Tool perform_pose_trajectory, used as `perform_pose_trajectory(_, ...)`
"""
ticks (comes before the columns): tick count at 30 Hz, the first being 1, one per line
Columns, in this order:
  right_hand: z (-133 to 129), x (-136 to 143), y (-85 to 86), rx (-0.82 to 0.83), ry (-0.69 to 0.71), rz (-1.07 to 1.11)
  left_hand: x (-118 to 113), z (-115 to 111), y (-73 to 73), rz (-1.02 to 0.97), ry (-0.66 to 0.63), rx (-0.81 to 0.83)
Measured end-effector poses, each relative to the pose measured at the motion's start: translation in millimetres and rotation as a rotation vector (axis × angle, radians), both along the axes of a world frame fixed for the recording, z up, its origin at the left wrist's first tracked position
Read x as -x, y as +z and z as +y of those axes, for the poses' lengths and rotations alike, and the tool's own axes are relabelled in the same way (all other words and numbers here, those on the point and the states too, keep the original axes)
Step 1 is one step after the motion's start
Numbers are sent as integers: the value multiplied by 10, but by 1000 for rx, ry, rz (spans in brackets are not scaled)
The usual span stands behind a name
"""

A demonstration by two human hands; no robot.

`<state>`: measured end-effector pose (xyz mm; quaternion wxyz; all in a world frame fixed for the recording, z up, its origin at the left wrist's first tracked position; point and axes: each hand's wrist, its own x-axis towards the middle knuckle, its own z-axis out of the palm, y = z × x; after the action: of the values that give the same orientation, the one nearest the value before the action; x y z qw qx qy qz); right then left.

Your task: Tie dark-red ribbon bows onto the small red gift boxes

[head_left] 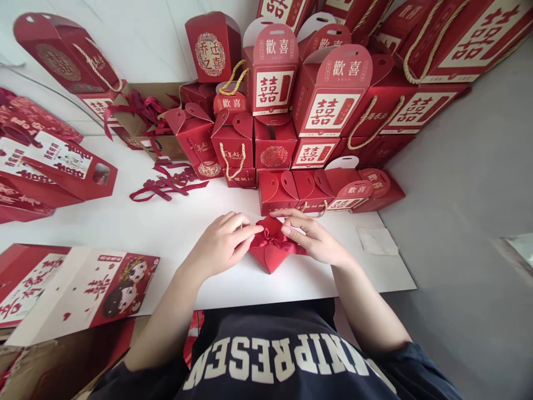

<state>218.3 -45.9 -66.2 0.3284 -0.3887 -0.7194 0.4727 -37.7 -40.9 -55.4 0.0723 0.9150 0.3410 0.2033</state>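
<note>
Where box (270, 259) sits, white tabletop (166, 222), grey wall (466, 194)

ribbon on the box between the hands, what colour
The ribbon is deep red; it shows best in the head view.

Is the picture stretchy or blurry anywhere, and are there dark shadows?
In the head view, the upper-right gift box looks stretched and leaning; shadows on the white table are soft; the left hand and right hand look mostly clear, without obvious blur.
</note>
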Motion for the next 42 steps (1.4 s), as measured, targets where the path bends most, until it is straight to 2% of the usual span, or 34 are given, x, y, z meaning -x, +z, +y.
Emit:
perform_pose_trajectory(5, 0, -27, -24, 1, -3, 12, -66, 43, 45, 124, -7, -93)
perform_pose_trajectory(10, -23, -47, -7, 6, -29, 18, -96, 76, 192, 176, 38, -176)
perform_pose_trajectory(12, -28, -52, 4, 13, -33, 36, -92, 91, 231, 91, -3, -91)
perform_pose_trajectory(15, -24, -52, -2, 22, -40, 57, -88, 145, 184, -113, -102, 182)
perform_pose_trajectory(19, -13, -48, -46, 33, -52, 39, -97, 278, -58, -393, -112, 521)
perform_pose_trajectory(23, -23, -47, -74, 26, -25, 32, -111, 358, -259, -538, -115, 738)
perform_pose_trajectory(29, -19, -5, -74, 85, -3, 67, -142, 335, -320, -596, -40, 866)
perform_pose_trajectory(36, 7, 22, -133, 81, 9, 109, -157, 333, -349, -701, 144, 1059)
perform_pose_trajectory(42, 44, -18, -241, 101, 36, 203, -132, 326, -369, -782, 169, 1193)
